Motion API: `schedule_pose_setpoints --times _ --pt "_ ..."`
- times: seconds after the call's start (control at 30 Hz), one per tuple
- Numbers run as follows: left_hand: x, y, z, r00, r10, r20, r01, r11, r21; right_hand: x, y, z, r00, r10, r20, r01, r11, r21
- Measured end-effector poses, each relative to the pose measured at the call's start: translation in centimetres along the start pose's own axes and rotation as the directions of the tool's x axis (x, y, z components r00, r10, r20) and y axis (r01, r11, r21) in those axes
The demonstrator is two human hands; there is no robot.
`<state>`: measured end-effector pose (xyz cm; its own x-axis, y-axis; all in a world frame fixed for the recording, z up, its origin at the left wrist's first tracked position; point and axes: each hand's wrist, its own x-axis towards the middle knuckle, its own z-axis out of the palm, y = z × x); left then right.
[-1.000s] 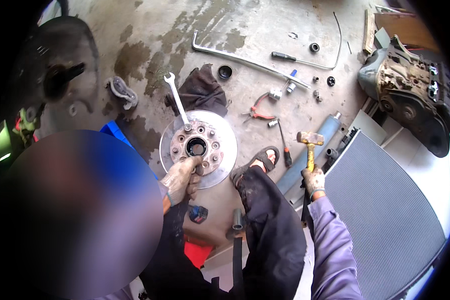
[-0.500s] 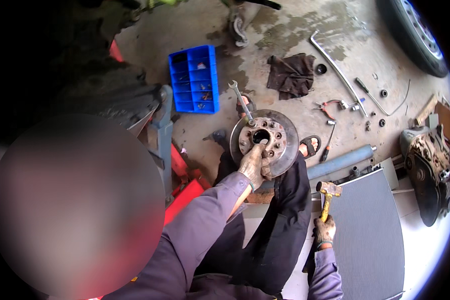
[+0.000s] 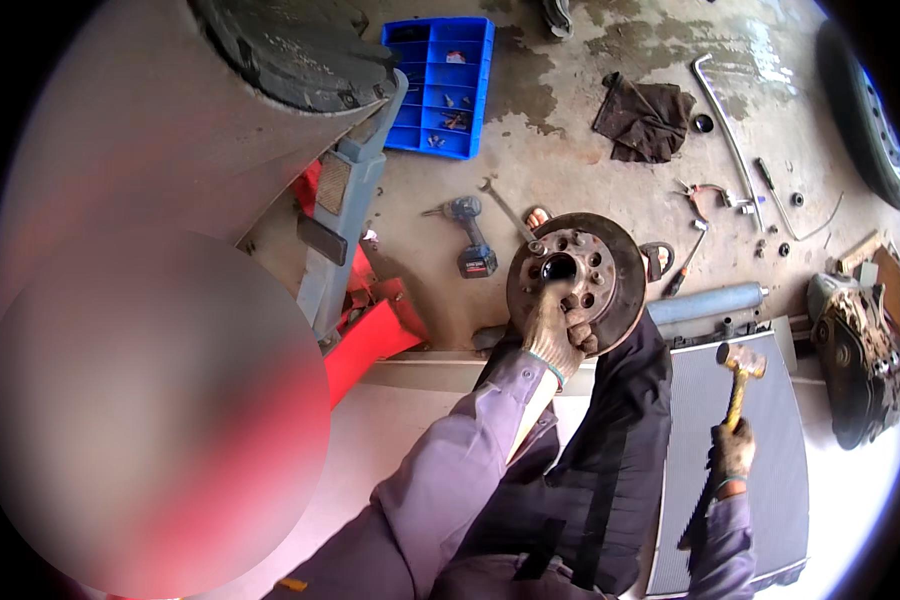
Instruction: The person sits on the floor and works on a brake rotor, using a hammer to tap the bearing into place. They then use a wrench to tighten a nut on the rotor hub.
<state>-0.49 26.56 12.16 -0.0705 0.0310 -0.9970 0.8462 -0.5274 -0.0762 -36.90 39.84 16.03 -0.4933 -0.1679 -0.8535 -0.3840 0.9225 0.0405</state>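
Note:
A rusty brake disc with its hub (image 3: 622, 290) rests across my knees, tilted toward me. My left hand (image 3: 555, 330), in a soiled knitted glove, is closed on the hub's near side, with its fingertips by the dark centre bore. A combination wrench (image 3: 510, 212) has its ring end on a bolt at the hub's upper left; its open end points away over the floor. To the right, my gloved right hand (image 3: 734, 450) grips a hammer (image 3: 738, 380) by its yellow handle. The hammer's head points up, well apart from the disc, above a grey radiator (image 3: 690, 440).
On the floor ahead are a cordless drill (image 3: 468, 235), a blue compartment tray (image 3: 438, 90) and a dark rag (image 3: 645, 118). Pliers (image 3: 703, 198), a long bar (image 3: 730, 140) and a wheel (image 3: 865, 120) lie right. A red jack (image 3: 370, 330) stands left; a greasy metal housing (image 3: 850, 360) sits far right.
My view has shifted, so the drill shows fully and the floor things sit elsewhere in the picture. The hammer is farther right from the disc. Both hands keep their holds.

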Motion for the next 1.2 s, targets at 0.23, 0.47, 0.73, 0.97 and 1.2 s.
schedule_pose_setpoints --times 0.23,0.47,0.73,0.97,1.2 --pt "-1.1 3.2 -4.2 0.998 0.058 -0.030 -0.061 0.991 -0.116 -4.5 -11.4 0.0 0.993 -0.115 0.028 0.117 0.991 -0.057" --pt "-0.5 6.4 -6.8 0.963 0.267 0.025 -0.256 0.942 -0.217 -6.2 -20.7 3.1 0.914 -0.353 0.201 0.378 0.920 -0.105" --pt "3.7 5.1 -4.8 0.953 0.287 -0.100 -0.301 0.850 -0.433 -3.1 -25.3 3.2 0.823 -0.426 0.376 0.564 0.536 -0.628" --pt "7.1 -0.8 -5.8 0.969 0.236 -0.071 -0.242 0.859 -0.451 -4.2 -28.3 4.1 0.834 -0.391 0.389 0.551 0.538 -0.639" --pt "10.9 -4.0 -6.9 0.980 0.194 -0.045 -0.195 0.888 -0.416 -7.8 -32.0 7.6 0.870 -0.351 0.348 0.490 0.526 -0.695"
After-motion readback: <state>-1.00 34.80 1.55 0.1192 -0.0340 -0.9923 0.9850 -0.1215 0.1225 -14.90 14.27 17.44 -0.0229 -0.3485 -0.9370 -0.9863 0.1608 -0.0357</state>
